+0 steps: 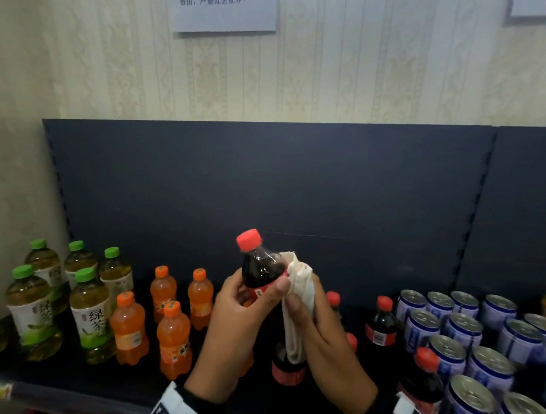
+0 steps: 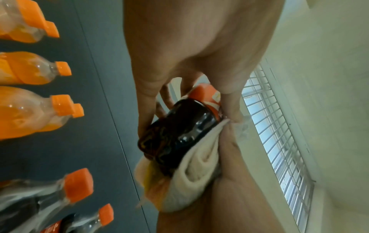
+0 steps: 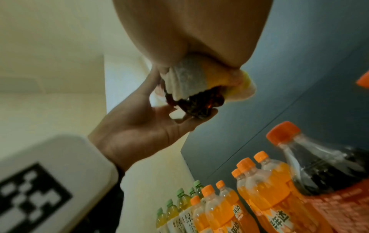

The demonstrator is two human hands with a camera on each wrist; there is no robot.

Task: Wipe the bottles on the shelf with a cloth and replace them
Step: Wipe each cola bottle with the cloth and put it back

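Note:
A cola bottle (image 1: 259,267) with a red cap and red label is held upright above the shelf (image 1: 69,388) in the head view. My left hand (image 1: 239,306) grips its label area, thumb across the front. My right hand (image 1: 315,318) holds a cream cloth (image 1: 301,284) against the bottle's right side; the cloth hangs down past the bottle's lower body. In the left wrist view the bottle's dark base (image 2: 175,134) sits between my left fingers (image 2: 145,113) and the cloth (image 2: 197,162). The right wrist view shows the cloth (image 3: 187,82) wrapped over the bottle's base (image 3: 199,104).
Green tea bottles (image 1: 90,314) stand at the shelf's left, orange soda bottles (image 1: 174,338) beside them. More cola bottles (image 1: 382,324) stand right of my hands, then rows of blue-and-white cans (image 1: 461,333). A dark back panel (image 1: 264,182) rises behind.

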